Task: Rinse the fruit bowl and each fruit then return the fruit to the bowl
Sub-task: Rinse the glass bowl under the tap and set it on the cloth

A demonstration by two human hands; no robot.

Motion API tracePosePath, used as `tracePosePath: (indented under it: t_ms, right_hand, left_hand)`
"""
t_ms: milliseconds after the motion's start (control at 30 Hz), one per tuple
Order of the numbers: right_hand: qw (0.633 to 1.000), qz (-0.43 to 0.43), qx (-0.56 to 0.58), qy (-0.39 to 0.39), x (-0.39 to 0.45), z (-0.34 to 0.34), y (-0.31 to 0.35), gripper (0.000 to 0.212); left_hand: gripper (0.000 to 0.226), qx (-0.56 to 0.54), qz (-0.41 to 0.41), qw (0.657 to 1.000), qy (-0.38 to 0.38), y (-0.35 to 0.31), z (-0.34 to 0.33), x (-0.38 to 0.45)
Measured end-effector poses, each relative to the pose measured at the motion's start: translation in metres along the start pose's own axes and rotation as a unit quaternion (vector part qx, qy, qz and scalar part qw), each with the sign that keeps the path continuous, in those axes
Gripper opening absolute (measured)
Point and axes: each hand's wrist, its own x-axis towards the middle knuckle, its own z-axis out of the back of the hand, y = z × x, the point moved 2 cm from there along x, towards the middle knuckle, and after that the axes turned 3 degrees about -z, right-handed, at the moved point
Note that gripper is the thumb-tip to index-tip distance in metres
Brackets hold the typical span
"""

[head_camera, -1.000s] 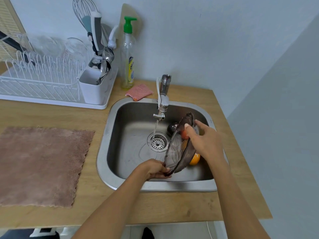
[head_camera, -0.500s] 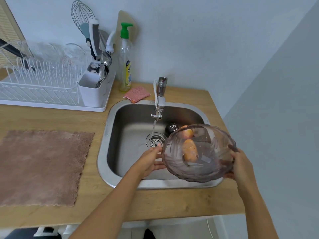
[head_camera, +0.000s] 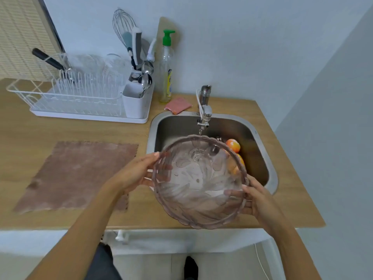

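Observation:
I hold a clear, pinkish ribbed glass fruit bowl (head_camera: 198,197) upright over the front of the steel sink (head_camera: 271,174). My left hand (head_camera: 139,174) grips its left rim, thumb over the edge. On the right rim, my right hand (head_camera: 255,200) has its fingers curled under the bowl. The bowl is empty apart from water. A thin stream falls from the tap (head_camera: 204,112) onto the bowl's far edge. Behind the bowl, a red-orange fruit (head_camera: 233,145) lies in the sink; another orange fruit (head_camera: 241,159) is partly hidden by the bowl.
A brown drying mat (head_camera: 80,174) lies on the wooden counter left of the sink. At the back stand a white dish rack (head_camera: 80,98) with glasses, a utensil holder (head_camera: 136,100), a soap bottle (head_camera: 166,67) and a pink sponge (head_camera: 177,106). A wall closes the right side.
The bowl went from standing on edge in the sink to upright and lifted toward me. My right hand shifted to the right rim; my left hand took the left rim.

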Motion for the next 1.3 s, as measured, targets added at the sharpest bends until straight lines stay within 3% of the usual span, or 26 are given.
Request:
tracePosePath:
  t_ms: [233,500,733,1033,1300]
  right_hand:
    - [0.994,-0.002,-0.041,0.104,0.030,-0.107,0.015,0.031]
    - [0.979,-0.051,-0.049,0.189,0.070,-0.224,0.034,0.027]
    - [0.968,-0.108,-0.026,0.227,0.091,-0.274,0.037,0.033]
    - [0.970,-0.126,-0.031,0.207,0.105,-0.292,0.041,0.039]
    - [0.970,-0.129,-0.036,0.202,0.104,-0.291,0.042,0.027]
  left_hand:
    - [0.036,-0.051,-0.015,0.993,-0.106,0.033,0.106,-0.042]
    - [0.030,-0.071,0.029,0.963,-0.257,0.054,0.197,-0.075]
    - [0.029,-0.088,0.056,0.952,-0.287,0.063,0.239,-0.080]
    - [0.033,-0.083,0.076,0.950,-0.292,0.082,0.256,-0.070]
    - [0.032,-0.062,0.083,0.949,-0.297,0.076,0.250,-0.069]
